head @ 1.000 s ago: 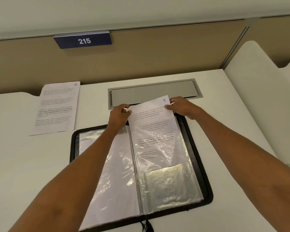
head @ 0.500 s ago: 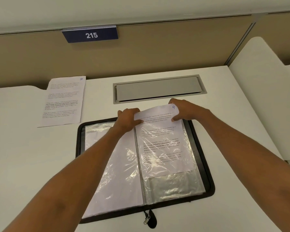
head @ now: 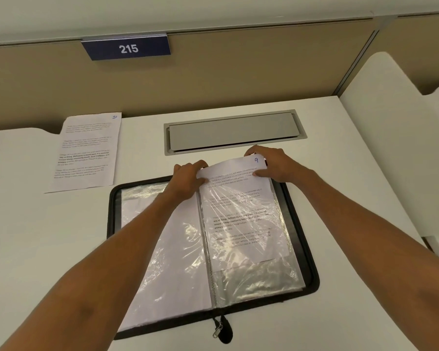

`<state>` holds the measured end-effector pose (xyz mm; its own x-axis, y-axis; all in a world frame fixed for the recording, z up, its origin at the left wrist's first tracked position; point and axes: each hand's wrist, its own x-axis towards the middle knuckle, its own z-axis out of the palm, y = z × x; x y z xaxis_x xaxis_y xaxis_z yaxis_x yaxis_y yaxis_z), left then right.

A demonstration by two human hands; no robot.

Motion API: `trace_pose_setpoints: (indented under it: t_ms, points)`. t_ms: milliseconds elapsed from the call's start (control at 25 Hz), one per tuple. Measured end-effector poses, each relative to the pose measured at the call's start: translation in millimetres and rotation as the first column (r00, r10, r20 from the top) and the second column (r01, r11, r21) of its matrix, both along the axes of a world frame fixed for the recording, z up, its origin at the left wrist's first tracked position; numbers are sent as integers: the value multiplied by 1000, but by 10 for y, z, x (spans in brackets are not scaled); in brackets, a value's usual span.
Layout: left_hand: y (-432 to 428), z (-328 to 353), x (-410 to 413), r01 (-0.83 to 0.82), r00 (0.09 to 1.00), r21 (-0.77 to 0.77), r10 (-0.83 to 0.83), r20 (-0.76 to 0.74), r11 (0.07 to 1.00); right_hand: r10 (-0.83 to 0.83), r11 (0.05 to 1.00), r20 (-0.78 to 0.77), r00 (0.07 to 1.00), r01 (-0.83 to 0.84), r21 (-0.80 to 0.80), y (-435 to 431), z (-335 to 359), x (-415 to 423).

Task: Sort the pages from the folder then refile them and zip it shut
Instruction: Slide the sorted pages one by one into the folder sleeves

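**Holding page 9 half inside a folder sleeve**

Gripping the top edge of page 9 (head: pixel 233 168) with both hands: my left hand (head: pixel 188 173) pinches its top-left corner, fingers curled over the edge. My right hand (head: pixel 276 163) pinches the top-right corner, thumb on the printed face. Most of the sheet sits inside a clear plastic sleeve (head: pixel 254 282) on the right half of the open black zip folder (head: pixel 313 285), which lies flat on the white desk (head: pixel 36 249) in front of me. Only the top strip sticks out past the sleeve mouth.

I judge the step to be moving this page through the sleeve mouth; one view does not tell me whether in or out. Next, the sheet must travel straight along the sleeve with both corners level, because the plastic is crinkled and could catch or buckle the paper.

Page 10 (head: pixel 86 153) lies loose on the desk, up and to the left, well apart from the folder. A grey cable hatch (head: pixel 233 131) sits just beyond my hands. The zip pull (head: pixel 217 330) hangs at the folder's near edge, with the zip still open.
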<state>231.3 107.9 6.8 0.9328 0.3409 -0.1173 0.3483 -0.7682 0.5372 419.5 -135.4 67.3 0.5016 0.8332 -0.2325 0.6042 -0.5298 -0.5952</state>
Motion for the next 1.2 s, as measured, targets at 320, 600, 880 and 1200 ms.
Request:
trace_pose_setpoints:
  t_ms: [320, 600, 880, 1200]
  points:
    - [63, 12, 24, -32, 999, -79, 33, 9, 996, -37, 999, -61, 997, 39, 37, 29, -67, 83]
    - [106, 91, 33, 71, 995, -82, -77, -69, 994, 44, 994, 112, 993, -33, -103, 35, -141, 170]
    - [89, 74, 49, 60, 995, -74, -66, -81, 995, 46, 997, 132, 990, -37, -70, 32, -209, 227]
    - [30, 83, 68, 138, 990, -22, -139, -28, 990, 106, 991, 116, 987, -95, -96, 49, -206, 228]
